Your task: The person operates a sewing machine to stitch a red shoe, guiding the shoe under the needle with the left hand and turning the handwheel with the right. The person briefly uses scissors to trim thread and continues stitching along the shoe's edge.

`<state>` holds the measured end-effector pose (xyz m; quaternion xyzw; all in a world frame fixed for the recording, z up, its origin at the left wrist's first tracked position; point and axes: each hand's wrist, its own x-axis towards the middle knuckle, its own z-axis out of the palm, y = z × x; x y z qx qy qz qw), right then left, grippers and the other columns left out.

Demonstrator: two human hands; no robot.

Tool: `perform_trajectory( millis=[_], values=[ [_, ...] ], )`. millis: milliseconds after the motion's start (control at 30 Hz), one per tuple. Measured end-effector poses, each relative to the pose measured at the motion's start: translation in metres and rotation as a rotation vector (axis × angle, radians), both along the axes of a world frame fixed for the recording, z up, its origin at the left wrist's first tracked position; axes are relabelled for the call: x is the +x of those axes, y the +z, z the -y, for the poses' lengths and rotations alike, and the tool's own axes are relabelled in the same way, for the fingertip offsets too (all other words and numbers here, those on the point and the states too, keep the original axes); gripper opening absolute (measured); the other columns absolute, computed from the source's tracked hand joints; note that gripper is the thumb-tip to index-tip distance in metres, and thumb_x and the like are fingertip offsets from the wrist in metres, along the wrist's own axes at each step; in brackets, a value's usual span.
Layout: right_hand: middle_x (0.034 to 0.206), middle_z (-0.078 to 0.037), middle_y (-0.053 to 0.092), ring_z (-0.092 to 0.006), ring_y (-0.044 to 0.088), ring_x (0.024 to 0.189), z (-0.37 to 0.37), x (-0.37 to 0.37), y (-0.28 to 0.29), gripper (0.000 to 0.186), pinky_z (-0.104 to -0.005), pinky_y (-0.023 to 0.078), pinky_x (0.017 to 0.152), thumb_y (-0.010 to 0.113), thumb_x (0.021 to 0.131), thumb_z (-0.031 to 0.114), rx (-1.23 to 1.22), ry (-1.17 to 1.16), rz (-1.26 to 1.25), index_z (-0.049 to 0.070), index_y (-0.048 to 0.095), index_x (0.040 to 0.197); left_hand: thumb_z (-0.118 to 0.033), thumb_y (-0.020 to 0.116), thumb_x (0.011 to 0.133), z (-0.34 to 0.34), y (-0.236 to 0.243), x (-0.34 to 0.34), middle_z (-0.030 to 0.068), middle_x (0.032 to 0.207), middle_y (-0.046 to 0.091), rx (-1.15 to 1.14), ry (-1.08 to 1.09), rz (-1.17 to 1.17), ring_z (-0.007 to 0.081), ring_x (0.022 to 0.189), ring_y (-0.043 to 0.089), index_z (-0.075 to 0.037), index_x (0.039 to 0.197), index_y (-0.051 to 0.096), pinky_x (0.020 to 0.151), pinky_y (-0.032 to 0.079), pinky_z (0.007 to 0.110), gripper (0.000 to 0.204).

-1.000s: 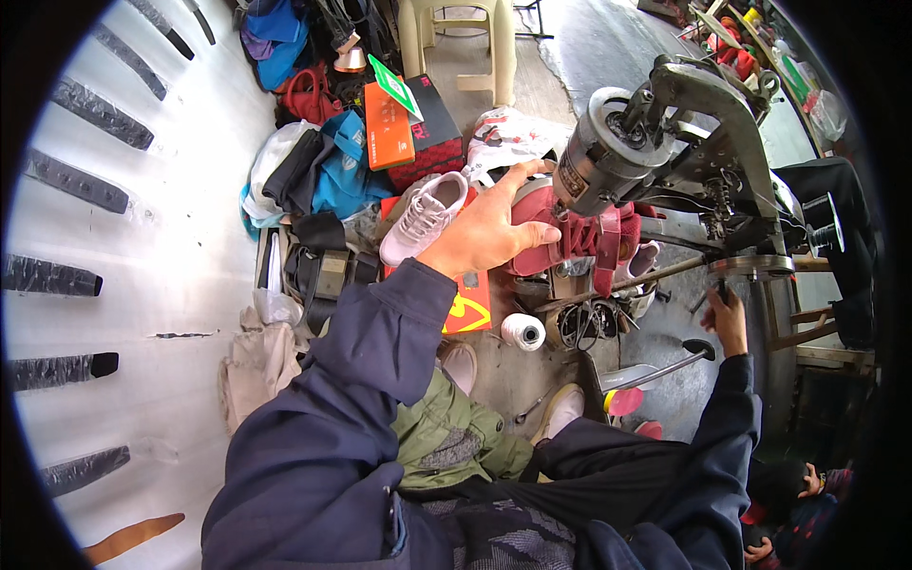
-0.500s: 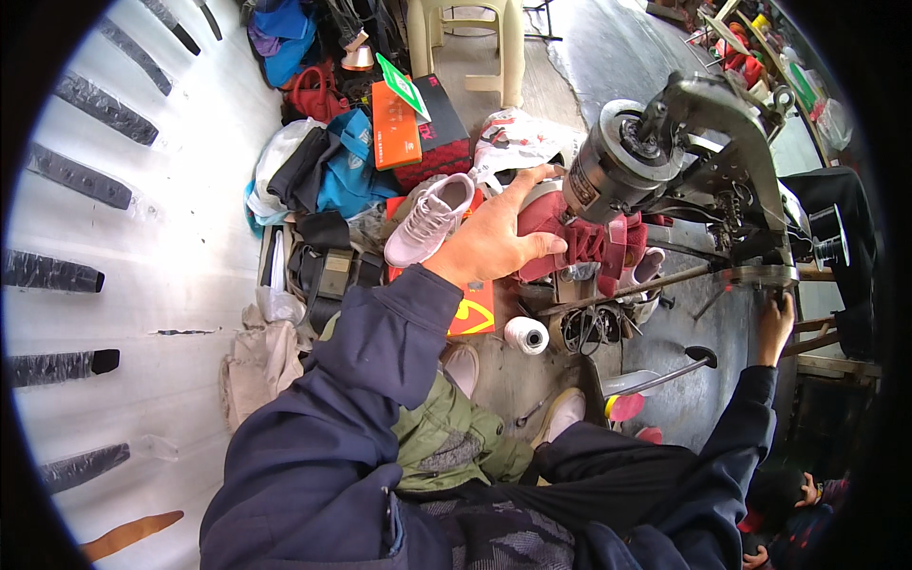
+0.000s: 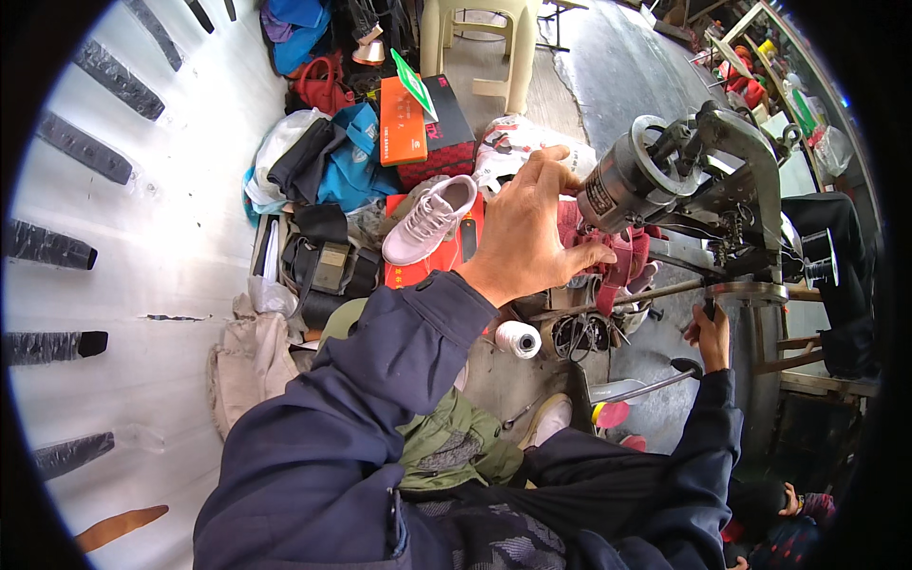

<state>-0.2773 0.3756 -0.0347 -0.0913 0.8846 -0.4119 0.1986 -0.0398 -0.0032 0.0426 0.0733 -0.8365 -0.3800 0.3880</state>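
Note:
A red lace-up shoe (image 3: pixel 627 252) sits under the head of a dark metal shoe-sewing machine (image 3: pixel 617 185). My left hand (image 3: pixel 532 228) holds the shoe from its left side, thumb on the near side and fingers on the far side, covering much of it. On the right, my right hand (image 3: pixel 712 339) is closed round the small dark handle below the machine's hand wheel (image 3: pixel 750 293). A spool of thread (image 3: pixel 819 258) is mounted at the machine's right side.
A pale pink sneaker (image 3: pixel 432 220) rests on a red box left of my left hand. Nearer to me stands a white thread cone (image 3: pixel 518 338). Bags, an orange box (image 3: pixel 403 119) and a cream plastic stool (image 3: pixel 518 57) lie beyond. Another person's hand (image 3: pixel 790 499) shows at lower right.
My right hand has swung left with the wheel's handle, from the wheel's right side to its near left. My left hand now covers more of the red shoe.

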Motion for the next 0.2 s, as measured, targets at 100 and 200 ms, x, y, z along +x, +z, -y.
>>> perform_trajectory(
  millis=[100, 200],
  values=[
    [0.063, -0.006, 0.058, -0.0159, 0.06, 0.048, -0.001, -0.001, -0.003, 0.02, -0.0277, 0.042, 0.043, 0.062, 0.098, 0.022, 0.02, 0.017, -0.045, 0.005, 0.053, 0.092, -0.042, 0.092, 0.069, 0.007, -0.009, 0.003, 0.0201, 0.135, 0.055, 0.087, -0.096, 0.047, 0.0421, 0.126, 0.056, -0.006, 0.121, 0.05, 0.104, 0.046, 0.045, 0.077],
    [0.064, -0.006, 0.059, -0.0165, 0.061, 0.049, -0.002, 0.0, 0.0, 0.018, -0.0276, 0.043, 0.045, 0.063, 0.098, 0.021, 0.026, 0.064, -0.071, 0.006, 0.054, 0.093, -0.038, 0.092, 0.069, 0.019, -0.023, 0.007, 0.0129, 0.148, 0.05, 0.472, -0.267, 0.434, 0.0379, 0.133, 0.052, -0.009, 0.14, 0.044, 0.112, 0.04, 0.044, 0.09]
  ],
)
